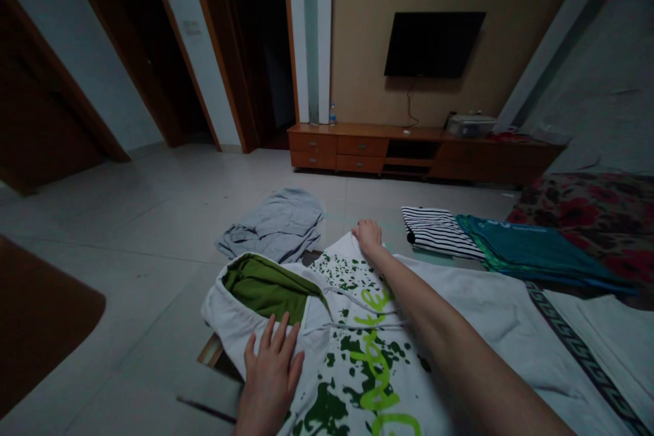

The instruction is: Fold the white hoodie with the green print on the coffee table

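A white hoodie (352, 340) with dark green splatters and lime green lettering lies spread out in front of me. Its hood (266, 286) shows a green lining and points left, and drawstrings run from its opening. My left hand (273, 368) rests on the near edge of the hood with its fingers spread. Reaching across, my right hand (368, 235) has its fingers curled on the hoodie's far edge. White fabric with a black patterned band (577, 347) extends to the right, partly behind my forearm.
Beyond the hood lies a crumpled grey garment (278, 221). A folded striped garment (437, 230) and teal folded cloth (531, 245) sit at the far right, near a floral-covered seat (597, 218). A low wooden cabinet (360, 146) stands along the wall under a television (434, 44).
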### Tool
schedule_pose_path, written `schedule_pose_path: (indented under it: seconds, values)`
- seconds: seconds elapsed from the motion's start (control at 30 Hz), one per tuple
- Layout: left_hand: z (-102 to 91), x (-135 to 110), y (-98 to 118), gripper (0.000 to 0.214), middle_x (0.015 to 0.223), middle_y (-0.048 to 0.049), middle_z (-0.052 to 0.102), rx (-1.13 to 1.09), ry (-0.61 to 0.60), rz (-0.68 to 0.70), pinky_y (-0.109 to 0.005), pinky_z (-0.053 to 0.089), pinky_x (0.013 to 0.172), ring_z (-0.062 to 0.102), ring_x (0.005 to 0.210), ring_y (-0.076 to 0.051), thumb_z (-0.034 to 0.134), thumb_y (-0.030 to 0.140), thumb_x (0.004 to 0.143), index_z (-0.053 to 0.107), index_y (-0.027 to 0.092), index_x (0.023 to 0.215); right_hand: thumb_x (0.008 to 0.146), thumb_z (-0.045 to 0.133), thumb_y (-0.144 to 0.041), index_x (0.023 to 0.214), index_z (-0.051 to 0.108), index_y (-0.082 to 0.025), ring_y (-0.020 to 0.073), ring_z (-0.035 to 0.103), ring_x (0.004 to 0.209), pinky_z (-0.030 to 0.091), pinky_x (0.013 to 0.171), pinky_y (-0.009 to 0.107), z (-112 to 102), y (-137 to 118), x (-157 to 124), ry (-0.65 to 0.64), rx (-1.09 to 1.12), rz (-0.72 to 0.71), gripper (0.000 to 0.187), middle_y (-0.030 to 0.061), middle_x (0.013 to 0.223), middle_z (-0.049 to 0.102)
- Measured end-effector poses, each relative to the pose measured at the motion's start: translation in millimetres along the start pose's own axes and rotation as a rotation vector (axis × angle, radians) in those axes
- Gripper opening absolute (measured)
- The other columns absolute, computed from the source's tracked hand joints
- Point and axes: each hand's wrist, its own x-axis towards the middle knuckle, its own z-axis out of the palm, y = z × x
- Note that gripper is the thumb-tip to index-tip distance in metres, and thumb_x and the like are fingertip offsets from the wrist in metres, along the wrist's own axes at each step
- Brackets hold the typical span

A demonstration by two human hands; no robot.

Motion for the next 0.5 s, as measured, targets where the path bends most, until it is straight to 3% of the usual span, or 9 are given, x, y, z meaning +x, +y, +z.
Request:
schedule_pose_path:
  seconds: [0.13,0.27,0.4,0.5]
  values:
    - [-5.9,-1.5,1.5,0.042,0.142,-0.0064,0.046,-0.033,-0.018,-0.011,-0.056,0.025,0.103,0.033,0.133,-0.032,0.042,0.034,0.091,0.051,0.030,0.132,0.095,0.038,-0.033,0.101,0.062,-0.015,0.0246,0.048,0.106,0.033,0.088,0.035,10.0,-11.3,-39.4,0.128,-0.027,-0.218,0.030,0.0144,0.107,0.060]
    - [-9.6,-5.8,3.7,0.042,0.143,-0.0068,0.044,-0.101,-0.033,-0.023,-0.058,0.024,0.105,0.031,0.134,-0.033,0.043,0.035,0.091,0.049,0.030,0.133,0.094,0.041,-0.026,0.102,0.062,-0.013,0.0229,0.050,0.101,0.034,0.083,0.031,19.2,-19.7,-68.9,0.012,-0.059,-0.337,0.026,0.0144,0.106,0.060]
    - [-10.0,-16.5,0.9,0.042,0.144,-0.0086,0.041,-0.259,0.059,-0.052,-0.051,0.028,0.107,0.029,0.135,-0.028,0.041,0.033,0.093,0.047,0.024,0.133,0.090,0.044,-0.020,0.098,0.065,-0.011,0.0233,0.051,0.101,0.035,0.081,0.029,-6.6,-44.1,-80.5,-0.053,-0.045,-0.354,0.023,0.0155,0.103,0.060]
    - [-16.4,-14.4,-14.5,0.035,0.134,-0.0119,0.046,-0.384,0.286,-0.233,-0.041,0.034,0.106,0.038,0.128,-0.023,0.035,0.029,0.094,0.053,0.017,0.122,0.090,0.045,-0.021,0.098,0.065,-0.016,0.0205,0.052,0.098,0.035,0.078,0.027,-34.8,-70.1,-109.5,-0.061,0.067,-0.475,0.023,0.0113,0.101,0.061]
